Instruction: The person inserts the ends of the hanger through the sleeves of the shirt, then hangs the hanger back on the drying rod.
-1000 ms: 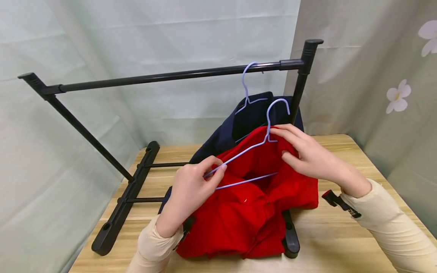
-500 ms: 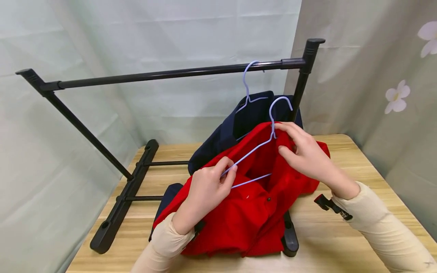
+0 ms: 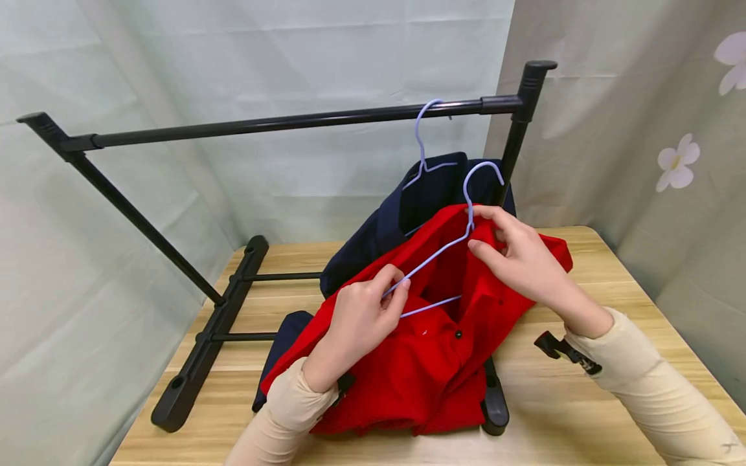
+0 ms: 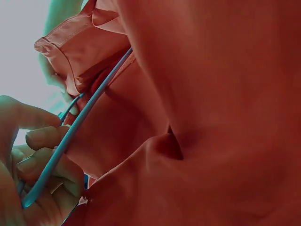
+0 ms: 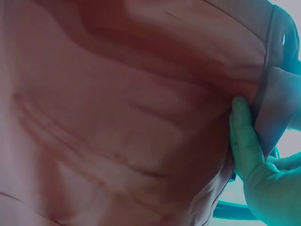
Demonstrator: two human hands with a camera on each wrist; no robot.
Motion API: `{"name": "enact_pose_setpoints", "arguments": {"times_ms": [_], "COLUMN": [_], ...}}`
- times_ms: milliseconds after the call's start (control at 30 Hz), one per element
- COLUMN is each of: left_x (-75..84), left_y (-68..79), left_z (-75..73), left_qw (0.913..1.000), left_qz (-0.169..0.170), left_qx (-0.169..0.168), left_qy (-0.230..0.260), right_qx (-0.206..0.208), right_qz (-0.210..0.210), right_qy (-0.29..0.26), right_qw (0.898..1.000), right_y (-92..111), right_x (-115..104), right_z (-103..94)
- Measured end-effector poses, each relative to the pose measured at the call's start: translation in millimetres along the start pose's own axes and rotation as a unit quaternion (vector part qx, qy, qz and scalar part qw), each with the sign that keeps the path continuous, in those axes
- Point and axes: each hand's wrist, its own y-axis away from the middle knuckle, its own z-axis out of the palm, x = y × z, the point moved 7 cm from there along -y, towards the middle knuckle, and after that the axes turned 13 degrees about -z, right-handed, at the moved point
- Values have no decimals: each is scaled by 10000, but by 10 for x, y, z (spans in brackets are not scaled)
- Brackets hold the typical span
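Observation:
A lilac wire hanger lies partly inside the open neck of a red shirt, its hook standing up above the collar. With thumb and fingertips my left hand pinches the hanger's left arm; the left wrist view shows the hanger crossing those fingers. My right hand holds the shirt's collar edge beside the hook's base, thumb in front and fingers behind. In the right wrist view the fingers lie against the red cloth. The hanger's right end is hidden inside the shirt.
Behind stands a black clothes rack on a wooden table. A dark navy garment hangs on it from another lilac hanger. The rack's left foot lies along the table's left side. Pale curtains surround the table.
Both hands have shifted slightly with the hanger, the left to the right and up. The hook has moved up and right, and the shirt's left and right sides are raised and spread wider.

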Motion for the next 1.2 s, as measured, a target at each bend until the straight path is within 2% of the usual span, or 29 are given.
{"name": "enact_pose_setpoints", "arguments": {"times_ms": [200,400,567,733,833,933,1067,1200], "left_x": [-20,-40,-33,-28,-32,-43,-56,-63], "left_y": [-3,13,20,38,46,52,64,71], "left_z": [-20,-35,-42,-51,-56,-61,-69,-67], "left_qw": [9999,9993,9988,9983,9979,9976,9975,9972], "left_qz": [18,-27,40,143,158,132,120,130], "left_qx": [61,67,144,275,329,333,313,326], "left_qy": [155,372,466,485,529,588,619,661], "right_qx": [166,268,285,276,339,483,724,842], "right_qz": [-154,-118,-258,-587,-807,-967,-1219,-1325], "right_qy": [-65,-367,-598,-824,-668,-255,38,142], "right_qw": [9997,9989,9975,9945,9939,9938,9899,9875], "right_y": [-33,-38,-12,-31,-51,-39,-4,55], "right_x": [-16,-68,-54,-225,-378,-461,-479,-402], "right_z": [-51,-113,-124,-156,-207,-269,-351,-409]}}
